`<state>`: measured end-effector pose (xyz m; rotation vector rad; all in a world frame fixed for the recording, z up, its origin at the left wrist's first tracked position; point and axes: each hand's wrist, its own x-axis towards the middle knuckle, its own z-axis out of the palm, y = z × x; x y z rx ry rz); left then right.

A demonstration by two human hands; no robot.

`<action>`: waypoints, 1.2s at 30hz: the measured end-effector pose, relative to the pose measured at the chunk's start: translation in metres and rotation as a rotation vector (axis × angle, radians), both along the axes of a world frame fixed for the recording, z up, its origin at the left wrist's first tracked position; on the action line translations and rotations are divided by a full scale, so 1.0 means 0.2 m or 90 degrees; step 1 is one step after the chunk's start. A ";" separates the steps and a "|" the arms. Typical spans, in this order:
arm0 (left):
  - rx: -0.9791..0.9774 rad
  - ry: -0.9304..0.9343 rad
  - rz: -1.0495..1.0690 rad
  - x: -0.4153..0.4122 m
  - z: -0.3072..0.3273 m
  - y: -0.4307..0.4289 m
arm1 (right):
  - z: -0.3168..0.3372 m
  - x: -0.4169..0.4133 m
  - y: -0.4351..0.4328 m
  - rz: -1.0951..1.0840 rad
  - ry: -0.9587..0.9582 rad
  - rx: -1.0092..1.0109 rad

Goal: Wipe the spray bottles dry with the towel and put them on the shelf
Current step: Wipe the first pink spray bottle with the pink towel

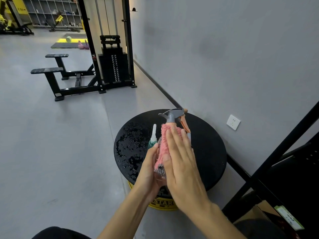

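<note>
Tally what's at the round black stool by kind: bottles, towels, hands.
Bottles: 2 in plain view, grey-topped bottle and teal bottle
Towels: 1, pink towel
Hands: 2, left hand and right hand
Total: 5

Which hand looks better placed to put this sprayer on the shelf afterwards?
Probably the left hand: it grips the spray bottle from below, while the right hand lies flat on the pink towel. The shelf stands on the right, though.
</note>
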<state>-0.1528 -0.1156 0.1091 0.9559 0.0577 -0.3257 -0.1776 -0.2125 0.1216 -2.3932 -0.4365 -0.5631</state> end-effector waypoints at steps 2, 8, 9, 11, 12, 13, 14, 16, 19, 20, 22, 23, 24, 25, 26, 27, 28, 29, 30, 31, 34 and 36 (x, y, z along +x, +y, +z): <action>0.035 0.001 -0.020 0.00 -0.01 0.00 | 0.03 0.07 -0.02 0.000 0.024 0.030; 0.023 -0.014 -0.008 -0.02 0.00 -0.02 | 0.03 0.05 0.02 -0.072 0.012 -0.053; -0.003 -0.023 -0.002 -0.02 0.01 -0.02 | 0.01 0.01 0.03 -0.070 0.014 -0.065; -0.052 -0.035 0.001 -0.02 0.01 -0.02 | -0.03 -0.06 0.05 -0.063 0.000 -0.105; -0.067 -0.041 0.002 -0.02 0.01 -0.02 | -0.05 -0.09 0.05 -0.059 -0.005 -0.122; -0.074 -0.046 -0.001 -0.02 0.00 -0.02 | -0.06 -0.10 0.05 -0.056 -0.004 -0.130; -0.071 -0.047 -0.003 -0.02 0.00 -0.02 | -0.07 -0.10 0.05 -0.054 -0.001 -0.130; -0.051 -0.039 0.005 -0.02 0.01 -0.02 | -0.06 -0.08 0.05 -0.047 -0.001 -0.120; -0.001 -0.025 0.005 -0.02 0.01 -0.03 | -0.02 0.02 0.01 -0.030 -0.005 -0.085; 0.024 -0.020 0.003 -0.02 0.01 -0.03 | 0.01 0.06 0.00 -0.022 0.009 -0.056; 0.050 -0.010 -0.010 -0.02 0.01 -0.03 | 0.04 0.12 -0.03 -0.008 0.053 -0.009; 0.056 -0.004 -0.015 -0.02 0.01 -0.03 | 0.05 0.13 -0.03 -0.006 0.065 -0.001; 0.060 0.000 -0.016 -0.02 0.01 -0.03 | 0.05 0.13 -0.03 -0.008 0.068 -0.007; 0.058 0.000 -0.013 -0.01 0.00 -0.03 | 0.05 0.11 -0.02 -0.015 0.065 -0.024; 0.049 0.000 0.004 -0.01 0.00 -0.03 | 0.04 0.08 -0.01 -0.024 0.058 -0.049; 0.031 -0.003 0.022 0.00 -0.01 -0.03 | 0.02 0.05 0.01 -0.035 0.048 -0.076; 0.004 0.000 0.037 0.00 0.00 -0.03 | -0.01 0.00 0.02 -0.044 0.037 -0.104; -0.019 -0.005 0.050 -0.01 0.00 -0.02 | -0.04 -0.04 0.03 -0.046 0.025 -0.129; -0.030 -0.017 0.059 -0.02 0.01 -0.02 | -0.06 -0.07 0.04 -0.042 0.016 -0.152; -0.029 -0.044 0.059 -0.03 -0.01 -0.02 | -0.09 -0.09 0.05 -0.034 0.007 -0.169; -0.025 -0.068 0.033 -0.04 0.01 -0.02 | -0.11 -0.10 0.05 -0.030 0.002 -0.188; -0.042 -0.014 0.047 -0.02 0.01 -0.02 | -0.08 -0.06 0.04 -0.032 0.004 -0.170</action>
